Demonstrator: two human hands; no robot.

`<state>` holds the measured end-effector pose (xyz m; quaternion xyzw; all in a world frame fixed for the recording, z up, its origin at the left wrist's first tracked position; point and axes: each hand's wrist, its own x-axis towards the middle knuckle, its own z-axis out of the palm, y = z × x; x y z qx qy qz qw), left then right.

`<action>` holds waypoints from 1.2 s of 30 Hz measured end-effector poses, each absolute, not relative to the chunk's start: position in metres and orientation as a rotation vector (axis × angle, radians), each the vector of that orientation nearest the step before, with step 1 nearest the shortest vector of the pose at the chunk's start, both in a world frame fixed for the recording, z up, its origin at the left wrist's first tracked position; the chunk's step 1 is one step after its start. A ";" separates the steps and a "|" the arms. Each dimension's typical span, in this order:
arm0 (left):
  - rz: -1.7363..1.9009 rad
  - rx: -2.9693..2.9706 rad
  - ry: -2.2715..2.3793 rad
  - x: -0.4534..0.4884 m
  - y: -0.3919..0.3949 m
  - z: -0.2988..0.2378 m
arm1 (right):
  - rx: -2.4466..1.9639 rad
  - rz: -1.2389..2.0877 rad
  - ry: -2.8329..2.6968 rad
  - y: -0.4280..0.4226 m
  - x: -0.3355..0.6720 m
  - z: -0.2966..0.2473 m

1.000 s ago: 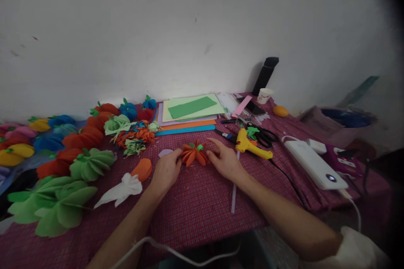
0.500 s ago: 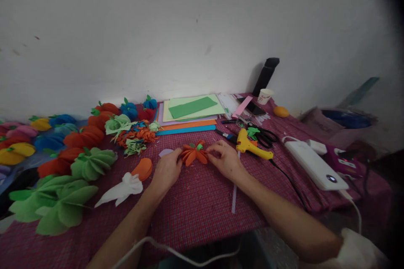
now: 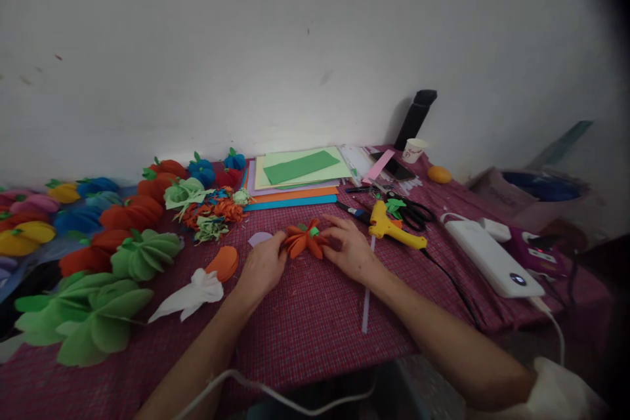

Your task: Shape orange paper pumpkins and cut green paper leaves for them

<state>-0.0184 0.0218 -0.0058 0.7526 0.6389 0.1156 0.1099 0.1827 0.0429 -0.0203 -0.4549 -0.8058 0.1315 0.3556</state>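
A small orange paper pumpkin [image 3: 304, 243] with fanned petals and a green centre sits between my two hands. My left hand [image 3: 266, 261] grips its left petals with thumb and fingers. On the other side, my right hand [image 3: 352, 249] has its thumb and fingers around the right petals, the forefinger reaching behind them. Beside my left hand lie a lilac paper piece [image 3: 259, 238], orange cut paper [image 3: 224, 264] and a crumpled white tissue [image 3: 191, 295]. A yellow glue gun [image 3: 396, 231] and a pale glue stick [image 3: 366, 312] lie beyond and beside my right wrist.
Finished paper pumpkins [image 3: 130, 213] and large green ones [image 3: 93, 321] crowd the left. Paper scraps [image 3: 216, 213], stacked coloured sheets [image 3: 300, 170], scissors [image 3: 416, 213], a paper cup [image 3: 413, 151], a black bottle [image 3: 416, 119], an orange fruit [image 3: 439, 174] and a white power bank [image 3: 492, 259] surround the work area.
My right hand's fingers have spread from a pinch, the forefinger now stretched behind the petals. The orange paper pumpkin has turned or tilted slightly; my left hand stays at its side.
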 end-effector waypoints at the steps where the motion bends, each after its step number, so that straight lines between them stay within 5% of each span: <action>1: 0.340 2.210 1.870 -0.018 0.022 -0.005 | -1.159 0.347 -2.097 0.043 0.183 -0.020; 36: 0.304 2.194 1.916 -0.016 0.020 -0.006 | -1.197 0.354 -2.041 0.037 0.182 -0.019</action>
